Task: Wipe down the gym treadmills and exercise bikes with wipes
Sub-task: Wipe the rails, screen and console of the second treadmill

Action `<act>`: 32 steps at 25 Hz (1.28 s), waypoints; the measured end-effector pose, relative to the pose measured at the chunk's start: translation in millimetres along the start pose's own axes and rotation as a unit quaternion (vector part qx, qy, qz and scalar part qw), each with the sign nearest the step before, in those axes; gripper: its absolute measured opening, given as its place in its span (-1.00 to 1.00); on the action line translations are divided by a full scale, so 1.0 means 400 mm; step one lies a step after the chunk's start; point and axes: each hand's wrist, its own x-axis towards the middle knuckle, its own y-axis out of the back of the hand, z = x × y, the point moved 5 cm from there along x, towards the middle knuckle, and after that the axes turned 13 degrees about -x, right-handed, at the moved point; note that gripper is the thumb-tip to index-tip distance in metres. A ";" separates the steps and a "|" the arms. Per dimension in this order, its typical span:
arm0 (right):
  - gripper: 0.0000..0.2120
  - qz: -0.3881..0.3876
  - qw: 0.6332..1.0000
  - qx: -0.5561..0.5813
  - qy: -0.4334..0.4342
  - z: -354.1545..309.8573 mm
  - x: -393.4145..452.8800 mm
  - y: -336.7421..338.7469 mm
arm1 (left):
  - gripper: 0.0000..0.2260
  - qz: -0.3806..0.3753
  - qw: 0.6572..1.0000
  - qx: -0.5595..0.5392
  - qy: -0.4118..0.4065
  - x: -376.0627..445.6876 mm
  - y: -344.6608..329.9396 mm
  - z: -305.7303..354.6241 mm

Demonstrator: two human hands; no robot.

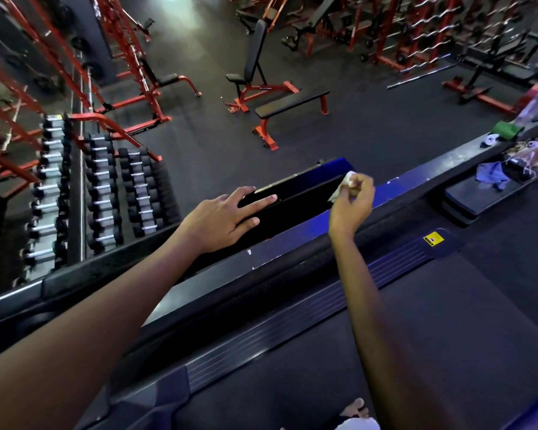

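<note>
Head view, left to right. Dumbbell rack [106, 193] far left on the gym floor, rows running away from camera. Left hand [222, 220] flat on the black treadmill console [292, 206], fingers straight and spread, palm down, gripping nothing. Console long axis lower-left to upper-right, far end pointing toward the flat bench [292, 107]; glossy black, blue glare on the upper edge. Right hand [353, 200] just right of it, fingers curled, pinching a white wipe [342, 186] against the console's right end. Wipe crumpled into a small wad, mostly hidden in the fingers, one end poking up past the knuckles, another bit hanging below; no clear long axis. Treadmill belt [385, 336] and ribbed side rail [292, 315] below both arms, running the same diagonal. Yellow sticker [434, 238] at the rail's far end. Further right, black step platform [485, 197] with cloths and a dark gadget piled on it; green cloth [507, 130] beyond on the ledge.
</note>
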 end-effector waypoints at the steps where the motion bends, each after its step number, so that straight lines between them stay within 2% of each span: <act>1: -0.83 -0.013 0.999 -0.012 0.044 -0.021 -0.026 -0.004 | -0.52 0.001 1.000 0.000 0.000 0.000 0.000 -0.001; 3: -0.82 -0.044 0.994 -0.020 0.101 -0.033 -0.069 -0.004 | -0.52 0.001 1.000 0.000 0.000 0.000 0.000 -0.002; 4: -0.79 -0.043 0.996 -0.010 0.083 -0.023 -0.063 0.000 | -0.52 0.002 1.000 0.001 -0.001 0.000 0.000 -0.001; 7: -0.76 -0.021 0.997 0.036 -0.072 0.048 -0.026 -0.007 | -0.52 0.004 1.000 -0.002 0.002 0.001 0.001 0.000; 8: -0.77 -0.021 0.994 0.043 -0.101 0.061 -0.046 -0.016 | -0.52 0.003 1.000 -0.004 0.003 0.001 -0.001 -0.002; 13: -0.77 -0.105 0.981 0.091 -0.135 0.103 -0.290 -0.110 | -0.52 0.006 1.000 -0.001 0.002 0.000 -0.001 -0.001; 15: -0.78 -0.128 0.976 0.095 -0.150 0.107 -0.301 -0.116 | -0.52 0.006 1.000 -0.001 0.002 0.000 0.001 0.001; 18: -0.70 -0.069 0.982 0.096 -0.146 0.096 -0.206 -0.080 | -0.51 0.009 1.000 -0.003 0.004 0.000 0.000 -0.003; 21: -0.78 -0.034 0.989 0.081 -0.117 0.071 -0.176 -0.068 | -0.51 0.012 1.000 -0.005 0.003 0.002 -0.002 -0.007; 23: -0.78 -0.075 0.992 0.075 -0.063 0.045 -0.243 -0.082 | -0.50 0.008 1.000 -0.006 0.005 0.004 -0.005 -0.011; 25: -0.72 -0.142 0.987 0.078 -0.018 0.028 -0.309 -0.093 | -0.51 0.006 1.000 -0.004 0.005 0.004 -0.006 -0.010; 26: -0.67 -0.152 0.985 0.077 -0.007 0.026 -0.314 -0.089 | -0.52 0.007 1.000 -0.005 0.007 0.003 -0.005 -0.009; 28: -0.65 -0.106 0.992 0.068 -0.030 0.036 -0.258 -0.071 | -0.54 0.007 1.000 -0.005 0.014 0.002 -0.004 -0.008; 30: -0.74 -0.039 0.995 0.050 -0.081 0.049 -0.172 -0.049 | -0.55 0.006 1.000 -0.007 0.018 0.003 -0.003 -0.007; 32: -0.79 -0.018 0.996 0.030 -0.083 0.038 -0.139 -0.041 | -0.55 0.005 1.000 -0.008 0.016 0.005 -0.002 -0.005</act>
